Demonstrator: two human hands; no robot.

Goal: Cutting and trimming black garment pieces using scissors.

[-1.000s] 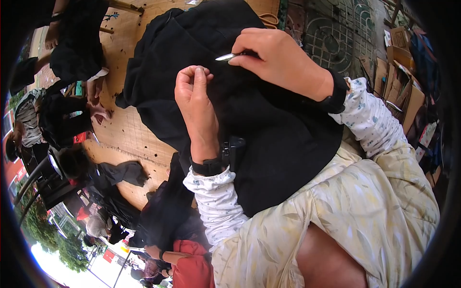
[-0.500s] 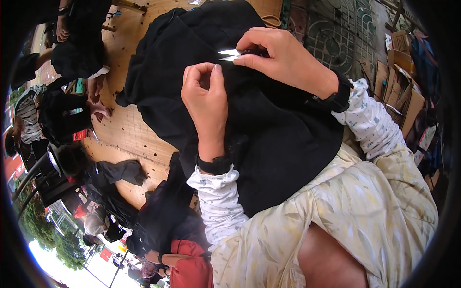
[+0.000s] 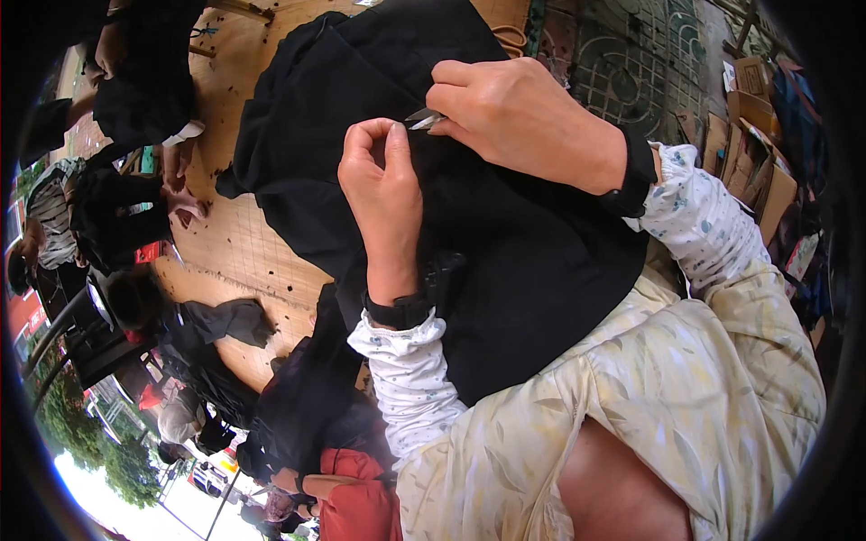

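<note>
Black cloth (image 3: 334, 99) lies spread over the table and drapes down over my lap. My right hand (image 3: 505, 108) is closed round a pair of small thread snips (image 3: 428, 118); only the pointed metal blades show past the fingers. Those blades point left, just beside the fingertips of my left hand (image 3: 383, 171). The left thumb and forefinger are pinched together above the cloth. Whatever they hold, if anything, is too small to make out.
Several other people work with black cloth along the left, one hand (image 3: 187, 206) resting on the wooden table (image 3: 244, 239). Dark scraps dot its top. Elastic bands or cord (image 3: 511, 38) lie at the far edge. Flattened cardboard (image 3: 774, 207) is stacked at the right.
My right hand has turned over and moved slightly nearer, bringing the snips' blades close to my left fingertips. The blades look closer together. My left hand has barely moved.
</note>
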